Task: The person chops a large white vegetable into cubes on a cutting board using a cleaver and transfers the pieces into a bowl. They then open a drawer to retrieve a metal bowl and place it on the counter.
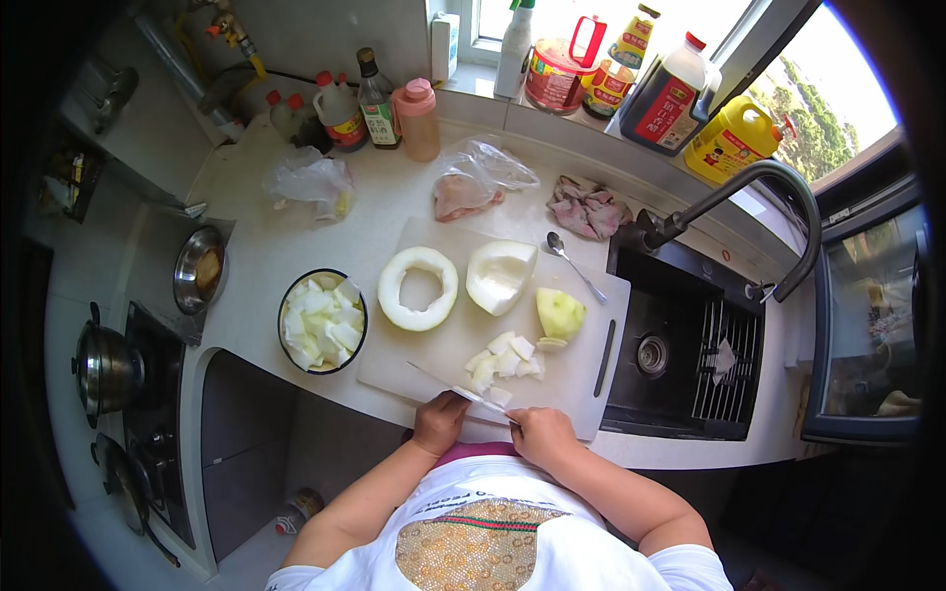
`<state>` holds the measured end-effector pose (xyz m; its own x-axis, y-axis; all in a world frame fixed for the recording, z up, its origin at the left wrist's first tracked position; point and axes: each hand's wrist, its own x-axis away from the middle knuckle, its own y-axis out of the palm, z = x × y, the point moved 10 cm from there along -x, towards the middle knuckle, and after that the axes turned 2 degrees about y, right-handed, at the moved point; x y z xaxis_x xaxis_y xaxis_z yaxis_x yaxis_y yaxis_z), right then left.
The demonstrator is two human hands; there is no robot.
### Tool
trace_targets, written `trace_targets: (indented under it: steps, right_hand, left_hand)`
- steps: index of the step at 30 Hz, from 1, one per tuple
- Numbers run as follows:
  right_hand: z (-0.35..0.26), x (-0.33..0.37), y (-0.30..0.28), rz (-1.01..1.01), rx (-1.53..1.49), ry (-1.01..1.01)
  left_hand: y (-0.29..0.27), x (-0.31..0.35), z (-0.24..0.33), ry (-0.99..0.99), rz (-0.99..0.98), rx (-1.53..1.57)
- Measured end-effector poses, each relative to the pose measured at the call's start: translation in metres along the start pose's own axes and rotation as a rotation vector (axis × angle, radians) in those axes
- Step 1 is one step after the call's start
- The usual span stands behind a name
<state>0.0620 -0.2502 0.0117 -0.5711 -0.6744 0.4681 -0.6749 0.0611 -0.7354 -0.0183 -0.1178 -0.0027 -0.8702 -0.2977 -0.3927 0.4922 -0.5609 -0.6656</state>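
At the near edge of the white cutting board [448, 236], my right hand [544, 435] grips a kitchen knife [456, 388], whose blade points to the far left. My left hand [439, 424] is closed beside the blade; what its fingers hold, if anything, is hidden. Several cut pale melon pieces [507, 357] lie just beyond the knife. Farther back on the board are a thick melon ring [388, 286], a hollowed melon piece [490, 295] and a greenish melon chunk [560, 315]. A dark-rimmed bowl [284, 340] full of melon pieces [325, 323] stands left of the board.
A spoon [567, 258] lies on the board's far right, near a crumpled cloth [588, 207]. Bagged meat [468, 196] and several bottles [376, 103] stand behind. The black sink [645, 305] is at right; a pot [103, 369] sits on the left stove.
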Motion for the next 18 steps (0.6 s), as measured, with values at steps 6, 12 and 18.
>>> trace_targets:
  steps: [6, 12, 18]
  right_hand:
    - [0.005, -0.002, 0.005, -0.037, 0.045, 0.033]
    - [-0.001, -0.029, 0.031, -0.052, 0.086, 0.045]
    - [-0.011, -0.045, 0.033, -0.009, 0.051, 0.045]
  left_hand:
    - [0.0, 0.004, -0.002, 0.018, 0.034, 0.034]
    - [0.003, 0.008, -0.004, -0.003, 0.014, -0.021]
    - [0.005, 0.015, -0.014, -0.063, 0.041, 0.044]
